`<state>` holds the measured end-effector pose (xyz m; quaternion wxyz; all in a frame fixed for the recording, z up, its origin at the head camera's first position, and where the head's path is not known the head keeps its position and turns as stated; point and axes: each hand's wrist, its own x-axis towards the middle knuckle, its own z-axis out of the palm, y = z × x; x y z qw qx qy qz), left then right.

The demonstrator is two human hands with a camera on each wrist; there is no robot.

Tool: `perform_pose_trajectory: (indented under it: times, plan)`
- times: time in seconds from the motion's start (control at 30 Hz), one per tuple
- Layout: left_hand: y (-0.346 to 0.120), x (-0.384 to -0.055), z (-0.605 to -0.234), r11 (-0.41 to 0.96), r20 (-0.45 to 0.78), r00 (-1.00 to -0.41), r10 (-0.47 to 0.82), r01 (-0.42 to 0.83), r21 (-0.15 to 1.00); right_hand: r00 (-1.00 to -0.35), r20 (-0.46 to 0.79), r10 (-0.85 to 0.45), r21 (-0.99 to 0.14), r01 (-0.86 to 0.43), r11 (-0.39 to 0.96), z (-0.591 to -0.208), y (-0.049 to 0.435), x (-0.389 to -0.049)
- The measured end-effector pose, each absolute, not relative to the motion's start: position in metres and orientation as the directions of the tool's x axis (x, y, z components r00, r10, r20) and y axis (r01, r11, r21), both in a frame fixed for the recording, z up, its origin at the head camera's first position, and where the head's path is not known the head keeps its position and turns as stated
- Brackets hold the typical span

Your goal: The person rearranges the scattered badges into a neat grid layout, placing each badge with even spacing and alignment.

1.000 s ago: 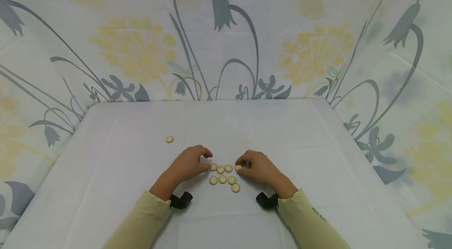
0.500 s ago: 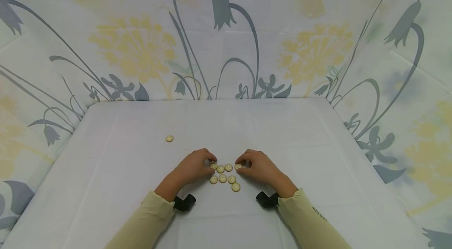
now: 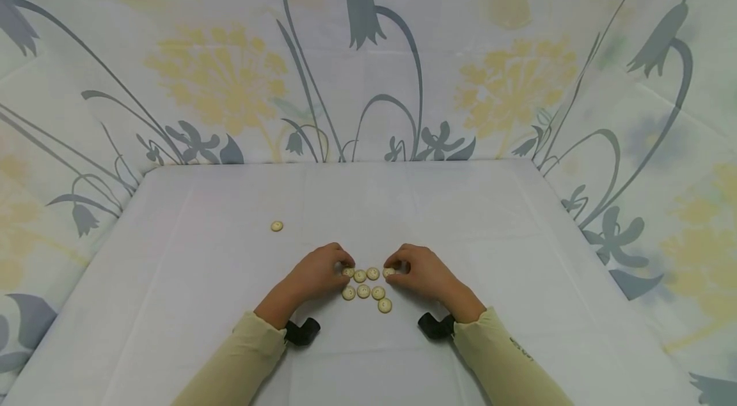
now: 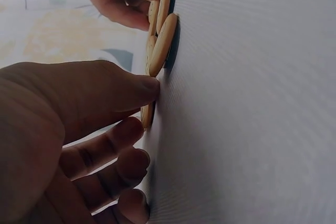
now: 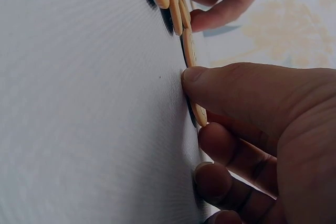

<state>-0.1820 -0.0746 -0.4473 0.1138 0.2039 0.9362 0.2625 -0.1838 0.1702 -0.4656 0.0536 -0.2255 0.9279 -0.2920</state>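
Pale wooden buttons lie in two short rows on the white cloth. My left hand [image 3: 315,275] pinches the leftmost button [image 4: 147,117] of the far row between thumb and index finger. At the row's other end, my right hand [image 3: 425,273] has thumb and fingers around the rightmost button [image 5: 198,114]. Two more buttons, one left of centre [image 3: 359,275] and one right of it [image 3: 373,273], lie between the hands. The nearer row starts with a button [image 3: 348,293] below my left fingertips. Thumbs and fingers partly cover the two end buttons.
Below the nearer row's right end is another button [image 3: 384,305]. A single button [image 3: 277,226] sits apart, farther back on the left. White cloth [image 3: 489,220] covers the table, and a flower-patterned curtain [image 3: 242,73] surrounds it. A black wrist device [image 3: 302,332] sits at the left cuff.
My left hand has moved a little to the right, and its thumb and index finger have closed on the leftmost button. The right hand and the other buttons have kept their places.
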Motion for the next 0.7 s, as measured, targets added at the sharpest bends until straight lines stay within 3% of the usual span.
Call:
perform_pose_trajectory:
  times: [0.7]
  plan:
    - [-0.0773, -0.1830, -0.4487, 0.772, -0.095, -0.902, 0.422, 0.302, 0.559, -0.889, 0.048, -0.455, -0.577, -0.396, 0.714, -0.4660, 0.1704, -0.1824]
